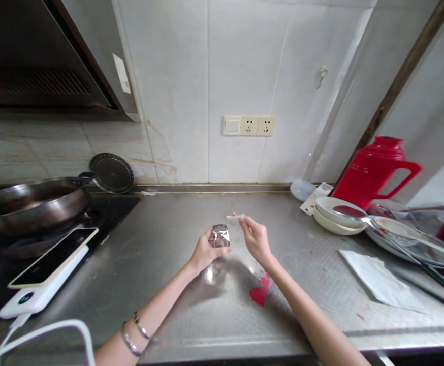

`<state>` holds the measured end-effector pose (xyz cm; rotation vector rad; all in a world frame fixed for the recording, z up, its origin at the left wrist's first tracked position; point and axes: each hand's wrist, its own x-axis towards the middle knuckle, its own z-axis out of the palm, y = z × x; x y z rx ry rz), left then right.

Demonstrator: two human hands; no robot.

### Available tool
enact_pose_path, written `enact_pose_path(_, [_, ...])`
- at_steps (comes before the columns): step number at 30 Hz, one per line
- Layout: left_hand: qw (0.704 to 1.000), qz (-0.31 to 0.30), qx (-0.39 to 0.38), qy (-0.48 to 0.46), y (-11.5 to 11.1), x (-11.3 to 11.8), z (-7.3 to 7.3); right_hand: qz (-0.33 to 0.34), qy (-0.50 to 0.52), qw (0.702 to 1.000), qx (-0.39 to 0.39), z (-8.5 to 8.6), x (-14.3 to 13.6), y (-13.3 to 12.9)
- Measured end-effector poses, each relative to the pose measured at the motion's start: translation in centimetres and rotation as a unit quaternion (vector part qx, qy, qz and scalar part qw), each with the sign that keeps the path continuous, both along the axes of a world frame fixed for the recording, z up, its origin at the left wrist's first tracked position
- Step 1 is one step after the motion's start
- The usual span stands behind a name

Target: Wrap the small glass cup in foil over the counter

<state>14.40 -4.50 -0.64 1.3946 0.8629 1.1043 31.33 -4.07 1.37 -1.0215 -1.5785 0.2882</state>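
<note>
head view: dark glossy packet (221, 236) held in left grip (207, 250) above bench (168, 229); pale strip (232, 217) pinched in right grip (256, 236) at packet's one o'clock; packet could be dropped, slipperiness being the cause.

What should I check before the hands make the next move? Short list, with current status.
1. Left hand has the shiny pack: ok, held in its fingers.
2. Right hand has the pale strip: ok, pinched at the fingertips.
3. Hands clear of each other: ok, a gap shows between them.
4. Pack sealed: cannot tell, too small and glary.
5. Counter below free of scraps: not ok, a red scrap lies by the right forearm.
6. Phone off the stove: not ok, it sits over the edge.
</note>
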Motion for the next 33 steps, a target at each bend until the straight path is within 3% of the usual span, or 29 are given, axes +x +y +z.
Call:
enact_pose_path(7, [1.0,-0.02,0.007,0.003,-0.1,0.3,-0.1,0.135,-0.07,0.988,-0.04,-0.5,-0.8,-0.7])
enact_pose_path(11, [0.999,-0.031,0.022,0.0,0.1,0.2,-0.4,0.155,-0.078,0.985,0.002,-0.4,-0.9,-1.1])
enact_pose_path(17, [0.999,0.0,0.036,0.039,0.5,0.1,-0.3,0.199,-0.134,0.967,0.083,-0.8,-1.2,-1.5])
enact_pose_path(23, [0.998,0.018,0.043,0.044,1.0,-0.1,-0.5,0.245,-0.178,0.947,0.107,-0.5,-1.5,-2.1])
enact_pose_path(26, [0.998,0.02,0.014,0.059,1.1,0.1,-1.0,0.214,-0.128,0.965,0.086,-0.3,-1.4,-2.2])
enact_pose_path(30, [0.998,0.021,-0.021,0.049,0.8,0.4,-1.6,0.049,-0.016,0.998,0.046,-0.3,-1.1,-1.9])
enact_pose_path(33, [0.998,0.017,-0.031,0.046,0.6,0.7,-1.9,0.013,-0.043,0.996,0.078,-0.6,-0.8,-1.3])
